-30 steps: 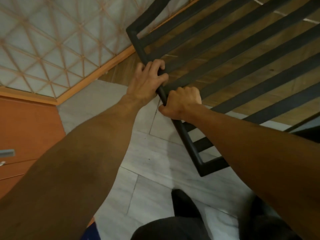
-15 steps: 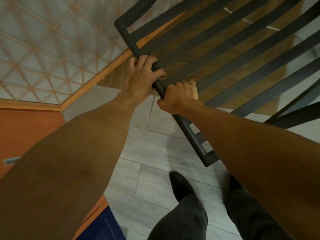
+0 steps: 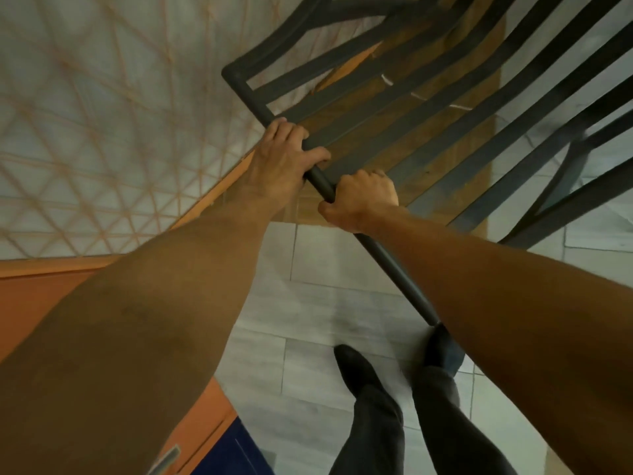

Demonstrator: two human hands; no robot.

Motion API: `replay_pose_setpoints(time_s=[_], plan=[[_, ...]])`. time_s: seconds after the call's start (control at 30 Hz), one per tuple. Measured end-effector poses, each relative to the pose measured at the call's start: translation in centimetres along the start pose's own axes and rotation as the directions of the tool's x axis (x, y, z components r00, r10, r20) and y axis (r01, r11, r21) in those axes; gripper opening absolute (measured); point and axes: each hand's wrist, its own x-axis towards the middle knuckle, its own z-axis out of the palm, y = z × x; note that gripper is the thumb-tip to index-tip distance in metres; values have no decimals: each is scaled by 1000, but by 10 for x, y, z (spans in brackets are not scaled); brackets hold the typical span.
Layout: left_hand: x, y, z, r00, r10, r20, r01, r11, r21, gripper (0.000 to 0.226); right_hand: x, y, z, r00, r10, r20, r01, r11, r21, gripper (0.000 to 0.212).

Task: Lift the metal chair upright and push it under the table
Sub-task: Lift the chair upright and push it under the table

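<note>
- While both hands are gripping the top rail, the metal chair (image 3: pixel 428 108) is looking already raised: its slatted back is facing the camera, between the person and the wooden strip of floor (image 3: pixel 445 159) beyond it.
- left hand (image 3: pixel 277 159) is sitting higher on the rail, fingers wrapping over it close together, thumb hooking under on the slat side.
- right hand (image 3: pixel 363 200) is sitting just below it on the same rail, curling into a tight fist around the tube; hands are near each other, not touching.
- Chair legs and seat are falling outside the view, so I cannot tell whether all feet are resting on the tiles (image 3: pixel 325 286).
- Rail is running diagonally across the frame; whether that is real tilt or just the head angle, I cannot tell.
- Person's shoes (image 3: pixel 356 368) are standing right behind the chair.
- Judging progress: the lift is looking mostly done; the push is looking not yet done.
- No table is showing clearly; the patterned surface (image 3: pixel 102 114) at left is too blurred to identify.
</note>
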Motion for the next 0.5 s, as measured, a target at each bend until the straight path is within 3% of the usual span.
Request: replay_pose_setpoints(time_s=[0.23,0.5], plan=[[46,7,-85,999,46,-8,-46,999,6,81,-14,18,-87,998,49,-47,-44,995,94,25],[120,28,-169,992,56,-114,-53,998,27,58,-22,50,-193,969,200,-144,-175,970,171,26]])
